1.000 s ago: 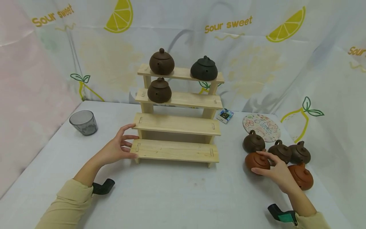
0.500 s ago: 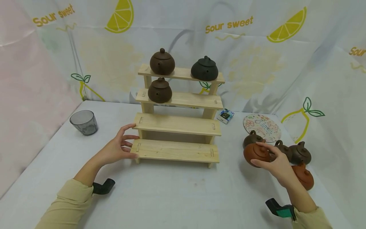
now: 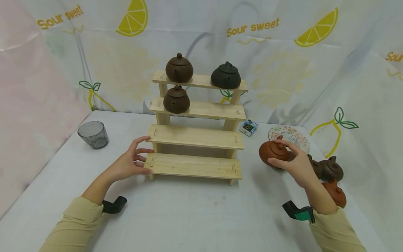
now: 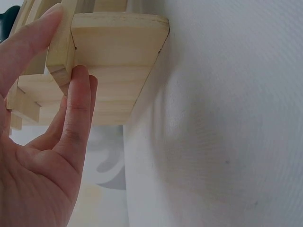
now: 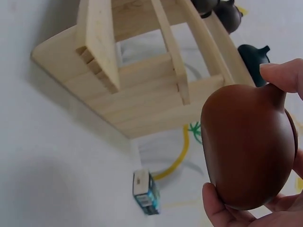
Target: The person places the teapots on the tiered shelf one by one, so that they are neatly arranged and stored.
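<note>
A reddish-brown clay teapot (image 3: 272,153) is held up off the table in my right hand (image 3: 297,164). The right wrist view shows the teapot (image 5: 248,146) between thumb and fingers. My left hand (image 3: 127,164) grips the left end of the tiered wooden stand (image 3: 193,165). In the left wrist view, thumb and fingers pinch a board of the stand (image 4: 113,42) from both sides. On the top tier sit a brown teapot (image 3: 179,70) and a black teapot (image 3: 225,76). Another brown teapot (image 3: 176,100) stands at the left of the tier below. The two lower tiers bear no teapots.
At the right edge are dark brown teapots (image 3: 331,169) and another reddish one (image 3: 335,193), partly hidden by my right arm. A round floral mat (image 3: 292,134) lies behind them. A small blue box (image 3: 248,127) and a grey glass cup (image 3: 93,134) stand on the white table.
My right hand has lifted the reddish-brown teapot off the table and carried it left and away from me, towards the stand. The left hand stays on the stand.
</note>
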